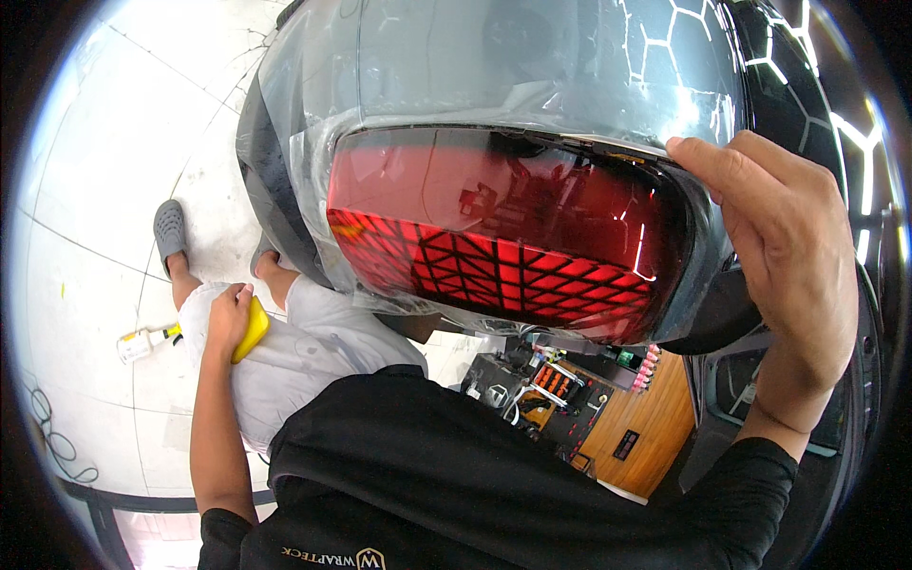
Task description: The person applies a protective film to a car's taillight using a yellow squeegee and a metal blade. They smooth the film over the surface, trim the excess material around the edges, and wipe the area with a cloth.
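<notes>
My left hand (pixel 227 320) rests on my light trouser leg with its fingers wrapped round a flat yellow squeegee (pixel 252 332). At the upper right, my right hand (pixel 784 223) reaches up to the car. Its thumb is stretched out and touches the panel edge just above the tail light (pixel 503 233); the other fingers are bent away and partly hidden, with nothing seen in them. The tail light is large and red, with a dark lattice pattern. Clear film (pixel 313 180) lies wrinkled over the grey body panel (pixel 475 66) and hangs loose round the light.
A white spray bottle (pixel 139 344) with a yellow and black nozzle lies on the pale tiled floor (pixel 104 256). Below the car stands a wooden-topped surface (pixel 651 404) with tools and small bottles (pixel 648 369). A cable (pixel 62 446) loops on the floor at the left.
</notes>
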`<state>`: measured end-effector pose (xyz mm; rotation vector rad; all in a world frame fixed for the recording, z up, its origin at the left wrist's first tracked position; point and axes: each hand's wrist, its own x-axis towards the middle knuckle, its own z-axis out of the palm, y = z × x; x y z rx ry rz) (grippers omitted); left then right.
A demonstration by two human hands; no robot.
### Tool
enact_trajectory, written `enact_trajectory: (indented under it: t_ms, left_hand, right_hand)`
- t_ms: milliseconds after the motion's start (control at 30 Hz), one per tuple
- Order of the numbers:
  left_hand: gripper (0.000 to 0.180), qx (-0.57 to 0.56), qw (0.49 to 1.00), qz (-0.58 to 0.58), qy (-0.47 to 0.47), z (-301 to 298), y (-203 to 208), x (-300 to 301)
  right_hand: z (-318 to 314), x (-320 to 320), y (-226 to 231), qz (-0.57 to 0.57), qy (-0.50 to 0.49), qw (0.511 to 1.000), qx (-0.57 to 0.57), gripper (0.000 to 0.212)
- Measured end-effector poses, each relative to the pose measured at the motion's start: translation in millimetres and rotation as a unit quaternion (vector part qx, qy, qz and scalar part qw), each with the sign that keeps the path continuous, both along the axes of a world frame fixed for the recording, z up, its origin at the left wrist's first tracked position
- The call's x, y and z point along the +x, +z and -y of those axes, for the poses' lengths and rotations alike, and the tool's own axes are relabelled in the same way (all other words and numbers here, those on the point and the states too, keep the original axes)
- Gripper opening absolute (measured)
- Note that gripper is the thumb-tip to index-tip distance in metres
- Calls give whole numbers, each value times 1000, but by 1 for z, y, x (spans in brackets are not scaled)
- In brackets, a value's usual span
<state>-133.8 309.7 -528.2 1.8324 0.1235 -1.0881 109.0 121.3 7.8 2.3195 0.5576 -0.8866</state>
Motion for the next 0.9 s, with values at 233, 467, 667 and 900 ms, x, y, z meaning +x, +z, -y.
enact_trajectory:
  t_ms: [233,467,667,900]
  left_hand:
    - [46,-2,1000,5,1,-1,-1,-1]
    - [46,5,1000,-9,-4,0,1,1]
    - [47,2,1000,5,-8,0,2,2]
    - [47,8,1000,-13,-21,1,-1,4]
  right_hand:
    - [5,3,4,-2,22,1000,6,31]
    - [3,-1,9,18,9,999,-34,33]
    - [2,-3,14,30,-16,999,-22,33]
    - [5,-7,23,42,-19,999,-17,31]
